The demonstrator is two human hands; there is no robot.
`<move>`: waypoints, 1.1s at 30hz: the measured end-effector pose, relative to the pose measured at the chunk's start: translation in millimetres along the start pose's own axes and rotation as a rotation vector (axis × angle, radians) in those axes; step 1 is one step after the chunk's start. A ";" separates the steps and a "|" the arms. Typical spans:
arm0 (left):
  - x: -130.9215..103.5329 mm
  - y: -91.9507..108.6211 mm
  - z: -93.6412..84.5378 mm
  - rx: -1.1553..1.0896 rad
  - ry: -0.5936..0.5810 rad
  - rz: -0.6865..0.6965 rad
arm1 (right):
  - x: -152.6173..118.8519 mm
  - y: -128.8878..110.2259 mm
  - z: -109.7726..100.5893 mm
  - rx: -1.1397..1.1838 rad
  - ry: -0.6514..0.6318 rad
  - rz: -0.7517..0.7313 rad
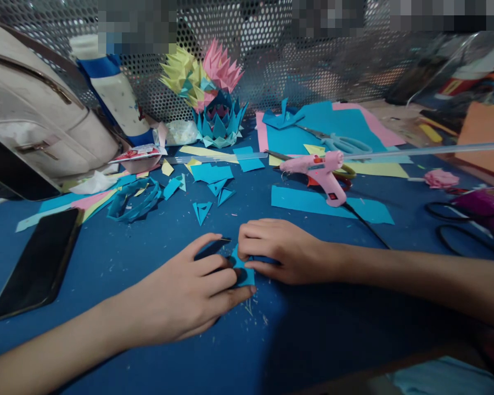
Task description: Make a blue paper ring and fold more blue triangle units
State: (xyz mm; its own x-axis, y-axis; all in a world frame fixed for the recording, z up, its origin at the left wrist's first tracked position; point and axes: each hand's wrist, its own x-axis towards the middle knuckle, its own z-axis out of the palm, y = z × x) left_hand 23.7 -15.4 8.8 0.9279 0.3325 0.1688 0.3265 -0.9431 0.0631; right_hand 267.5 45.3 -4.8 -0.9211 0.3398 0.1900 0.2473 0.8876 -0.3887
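A small piece of blue paper lies on the blue table, partly covered by my fingers. My left hand is over its left side, fingers bent and pressed onto it, one fingertip at its near edge. The farthest finger of that hand is lifted apart; a thin dark sliver by its tip is too small to name. My right hand has its fingers curled together on the paper's upper right part. Just beyond the hands sit folded blue paper triangles.
A pink glue gun with a black cord lies beyond my right hand, near a blue paper strip and scissors. Folded paper flowers stand at the back. Left are a phone, a bottle and a bag.
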 end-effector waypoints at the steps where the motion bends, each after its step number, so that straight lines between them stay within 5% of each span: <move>1: 0.2 0.0 -1.3 0.000 -0.010 -0.001 | -0.1 0.0 0.0 -0.004 -0.002 -0.001; 33: -5.3 -5.7 2.8 -0.066 -0.038 0.010 | 0.7 2.0 -3.6 0.052 0.000 0.116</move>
State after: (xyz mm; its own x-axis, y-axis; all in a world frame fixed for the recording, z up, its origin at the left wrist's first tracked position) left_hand 17.5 -11.8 4.8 0.9375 0.3219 0.1324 0.3061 -0.9435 0.1267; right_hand 268.5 48.5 -2.2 -0.8874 0.4391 0.1407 0.3361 0.8249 -0.4545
